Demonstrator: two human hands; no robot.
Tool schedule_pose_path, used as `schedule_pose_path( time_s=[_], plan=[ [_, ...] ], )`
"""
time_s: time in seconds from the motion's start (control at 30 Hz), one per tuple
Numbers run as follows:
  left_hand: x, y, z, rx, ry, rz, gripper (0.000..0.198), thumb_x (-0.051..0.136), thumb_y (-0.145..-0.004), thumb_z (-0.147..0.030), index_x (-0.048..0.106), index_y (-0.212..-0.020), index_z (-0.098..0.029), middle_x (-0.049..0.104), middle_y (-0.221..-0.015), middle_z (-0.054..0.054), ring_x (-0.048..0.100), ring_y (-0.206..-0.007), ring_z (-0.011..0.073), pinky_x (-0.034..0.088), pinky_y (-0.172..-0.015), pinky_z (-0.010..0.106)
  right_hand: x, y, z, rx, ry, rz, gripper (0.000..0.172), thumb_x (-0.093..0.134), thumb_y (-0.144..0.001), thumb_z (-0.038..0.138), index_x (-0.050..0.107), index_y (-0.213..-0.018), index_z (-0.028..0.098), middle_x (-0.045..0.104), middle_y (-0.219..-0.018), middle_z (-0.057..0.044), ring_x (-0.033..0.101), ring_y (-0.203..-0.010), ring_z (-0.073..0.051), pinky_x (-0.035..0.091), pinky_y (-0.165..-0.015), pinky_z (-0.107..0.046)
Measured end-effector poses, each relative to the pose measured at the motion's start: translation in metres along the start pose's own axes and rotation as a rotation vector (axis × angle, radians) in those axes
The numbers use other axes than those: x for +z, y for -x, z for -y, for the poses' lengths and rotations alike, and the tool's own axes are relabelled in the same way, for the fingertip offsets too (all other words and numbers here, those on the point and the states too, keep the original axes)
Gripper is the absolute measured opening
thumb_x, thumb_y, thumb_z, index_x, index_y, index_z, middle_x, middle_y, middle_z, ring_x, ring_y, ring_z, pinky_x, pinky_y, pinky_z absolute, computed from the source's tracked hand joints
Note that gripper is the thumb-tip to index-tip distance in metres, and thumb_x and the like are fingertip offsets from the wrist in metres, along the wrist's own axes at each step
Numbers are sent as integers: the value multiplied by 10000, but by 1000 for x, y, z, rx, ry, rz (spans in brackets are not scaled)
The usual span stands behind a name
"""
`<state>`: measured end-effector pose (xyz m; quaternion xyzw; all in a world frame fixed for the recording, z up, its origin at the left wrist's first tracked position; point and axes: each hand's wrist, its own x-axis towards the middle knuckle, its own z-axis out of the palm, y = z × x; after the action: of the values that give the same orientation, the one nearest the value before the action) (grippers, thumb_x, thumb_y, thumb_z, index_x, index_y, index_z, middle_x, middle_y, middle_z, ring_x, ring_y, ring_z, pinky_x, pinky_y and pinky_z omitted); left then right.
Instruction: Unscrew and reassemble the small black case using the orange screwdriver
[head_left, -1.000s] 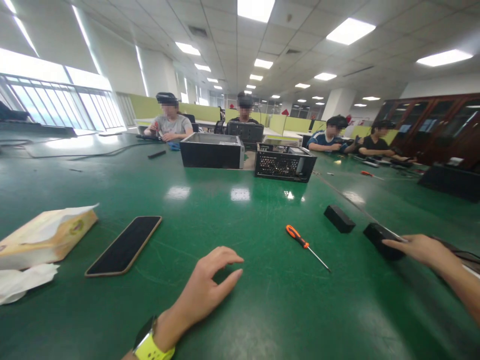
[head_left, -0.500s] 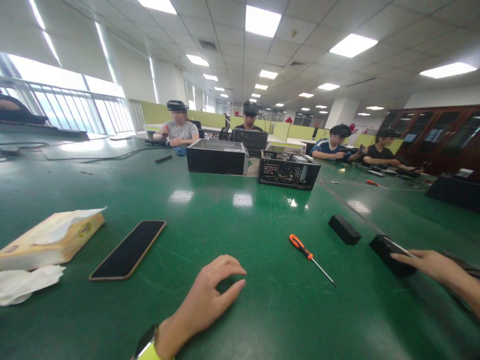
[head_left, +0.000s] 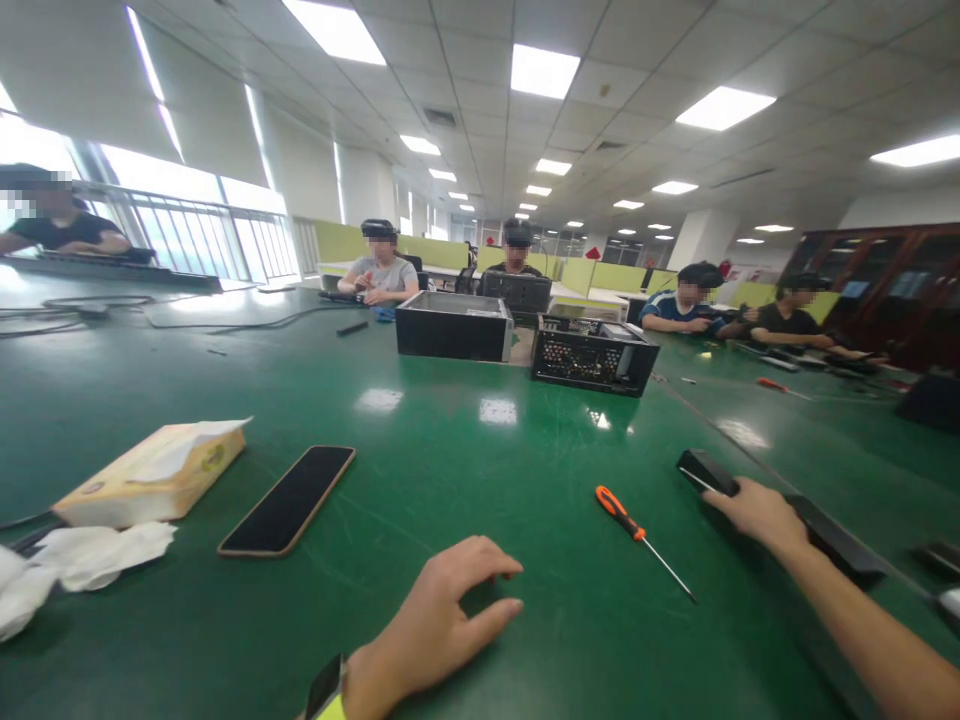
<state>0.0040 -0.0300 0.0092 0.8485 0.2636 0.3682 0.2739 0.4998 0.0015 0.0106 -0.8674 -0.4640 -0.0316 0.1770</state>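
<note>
My left hand rests on the green table near its front edge, fingers curved and apart, holding nothing; a watch with a yellow strap shows at its wrist. My right hand reaches forward at the right, its outstretched fingers lying on the near end of a small black block. A second, longer black block lies just right of that hand. Between the two hands lies an orange-handled screwdriver, its thin shaft pointing toward me and to the right.
A black phone lies face up at the left, beside a tissue box and crumpled tissues. Two open black computer cases stand mid-table. Several people sit at the far side, and one is at the far left.
My right hand has left the longer black block and moved left onto the smaller one. The view has turned left and slightly down. My left hand has barely moved.
</note>
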Motion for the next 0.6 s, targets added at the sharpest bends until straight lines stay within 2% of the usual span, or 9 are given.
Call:
schedule_pose_path(
  time_s=[0.13,0.17,0.23,0.3,0.33,0.4,0.5,0.53,0.6],
  plan=[
    [1,-2,2,-23,-99,-80,338,668,-872,-241,599,-1202,-224,651,-1105,72,606,-1015,239,485,-912,373,1,34,45,-134,-92,71,617,560,-762,565,706,-1171,127,751,-1046,-154,691,-959,-361,526,-794,-397],
    [2,-3,1,-29,-133,-92,423,685,-864,-253,560,-1267,-226,623,-1180,88,580,-1080,256,466,-957,398,-1,53,61,-210,-136,104,587,578,-760,557,699,-1188,174,754,-1059,-98,690,-972,-326,526,-812,-361],
    [5,-5,-1,-38,-193,-82,666,748,-820,-324,439,-1403,-230,531,-1342,122,501,-1207,298,413,-1036,449,-6,101,100,-465,-323,201,523,572,-807,492,685,-1202,167,747,-1071,-88,684,-967,-308,519,-834,-368],
    [7,-5,-4,-45,-224,-16,873,811,-752,-420,353,-1468,-221,459,-1426,145,442,-1269,334,369,-1076,484,-11,150,140,-761,-425,404,457,619,-791,397,690,-1189,185,743,-1064,-71,679,-956,-279,509,-855,-349],
    [7,-5,-6,-53,-225,39,888,824,-730,-454,374,-1459,-218,480,-1408,146,459,-1249,340,379,-1064,487,-13,170,156,-846,-444,456,440,663,-752,364,708,-1157,197,744,-1060,-71,673,-963,-275,499,-873,-341],
    [6,-3,-8,-92,-204,159,735,813,-742,-465,504,-1362,-220,587,-1274,119,547,-1131,317,444,-984,453,-16,191,174,-948,-461,566,520,757,-663,373,712,-1158,220,746,-1047,-65,670,-942,-271,494,-876,-340],
    [1,-1,-10,-158,-155,243,451,786,-784,-405,634,-1164,-218,655,-1074,65,604,-979,265,490,-858,375,-15,165,159,-857,-428,578,582,729,-707,485,676,-1233,242,741,-1067,-56,679,-894,-256,517,-835,-350],
    [0,0,-10,-169,-143,239,454,796,-770,-394,634,-1153,-214,653,-1070,60,601,-979,263,486,-854,368,-13,145,144,-744,-400,494,504,629,-798,501,682,-1223,234,742,-1068,-64,685,-868,-252,530,-798,-351],
    [-1,-1,-11,-181,-125,220,519,826,-725,-379,622,-1169,-206,649,-1083,58,592,-992,267,474,-867,370,-6,99,108,-492,-253,162,464,413,-919,489,733,-1111,215,743,-1091,-91,687,-936,-266,532,-824,-362]
  ],
)
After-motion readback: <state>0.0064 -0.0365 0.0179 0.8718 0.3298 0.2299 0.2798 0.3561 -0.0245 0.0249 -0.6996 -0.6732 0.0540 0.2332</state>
